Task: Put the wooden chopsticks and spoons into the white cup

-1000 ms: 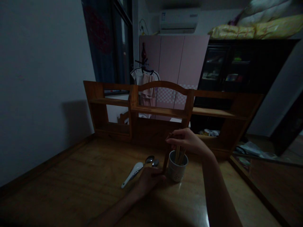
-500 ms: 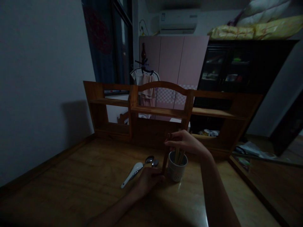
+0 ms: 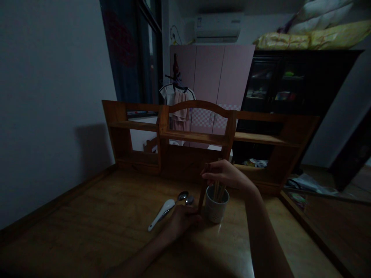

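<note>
Dark brown chopsticks stand nearly upright just left of a light cup; how many they are I cannot tell. My right hand pinches their upper end. Around their lower end, close to the tabletop, the fingers of my left hand are closed. Several lighter chopsticks lean inside the cup, partly behind my right hand. By my left hand lie a white spoon and two metal spoons, one with its bowl farther out and the other bowl nearer the chopsticks.
The wooden table carries a low wooden shelf unit along its back edge. A white wall borders it on the left. Beyond stand a pink wardrobe and a dark cabinet.
Hardly anything differs. Both hands keep their hold on the dark chopsticks, and the spoons and cup stay in place. The view shifts very slightly.
</note>
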{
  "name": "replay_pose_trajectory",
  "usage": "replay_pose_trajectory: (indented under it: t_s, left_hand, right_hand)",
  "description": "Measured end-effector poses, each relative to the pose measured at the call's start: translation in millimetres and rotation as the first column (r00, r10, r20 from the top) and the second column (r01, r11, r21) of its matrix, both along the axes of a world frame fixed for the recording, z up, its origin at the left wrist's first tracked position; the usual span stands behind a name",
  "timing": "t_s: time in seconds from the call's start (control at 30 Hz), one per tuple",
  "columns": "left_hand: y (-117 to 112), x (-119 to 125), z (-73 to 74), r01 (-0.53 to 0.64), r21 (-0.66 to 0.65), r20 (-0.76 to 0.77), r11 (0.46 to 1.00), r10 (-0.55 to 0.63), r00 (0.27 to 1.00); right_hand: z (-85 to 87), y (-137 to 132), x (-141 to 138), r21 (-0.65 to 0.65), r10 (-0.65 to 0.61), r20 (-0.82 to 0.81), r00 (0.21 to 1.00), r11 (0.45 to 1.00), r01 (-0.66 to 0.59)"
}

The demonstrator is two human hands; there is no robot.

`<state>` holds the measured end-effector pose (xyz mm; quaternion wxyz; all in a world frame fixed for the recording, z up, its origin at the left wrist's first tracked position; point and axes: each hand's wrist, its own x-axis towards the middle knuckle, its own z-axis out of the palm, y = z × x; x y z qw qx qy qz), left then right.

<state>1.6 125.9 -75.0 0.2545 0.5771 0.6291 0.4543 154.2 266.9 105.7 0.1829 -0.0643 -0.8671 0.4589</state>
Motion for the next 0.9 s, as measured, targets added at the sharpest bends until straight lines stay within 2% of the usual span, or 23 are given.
replay_pose_trajectory:
  t_s: [0.1,0.23,0.37,0.47,0.67,0.9]
  left_hand:
    - [0.2,-1.0,-0.9,0.000,-0.001,0.008,1.000,0.000,1.000]
    - [-4.0,0.0,8.7,0.021,-0.050,0.024,0.999,-0.020,1.000]
    - [-7.5,-0.9,17.4,-0.004,-0.104,-0.029,0.995,0.001,1.000]
    - [-6.8,-3.6,17.4,-0.013,-0.134,-0.072,0.991,0.004,0.997]
    - [-3.2,-5.7,10.0,-0.024,-0.097,-0.048,0.995,0.019,0.999]
    - [-9.5,-1.8,18.7,0.027,-0.068,-0.009,0.997,-0.028,1.000]
  right_hand:
    - [1.4,-1.1,0.9,-0.015,0.006,0.017,1.000,1.000,-0.006]
    - [1.2,-4.9,0.7,-0.017,-0.005,0.038,0.999,1.000,0.006]
    - [1.5,-12.8,-2.7,0.012,0.005,0.045,0.999,1.000,-0.006]
    - [2.7,-17.6,-5.4,0.048,-0.006,0.043,0.999,0.999,0.004]
    - [5.4,-20.6,-5.2,0.063,-0.021,0.049,0.999,0.998,0.018]
    - [1.6,-17.1,-4.5,0.059,-0.011,0.039,0.999,0.998,0.009]
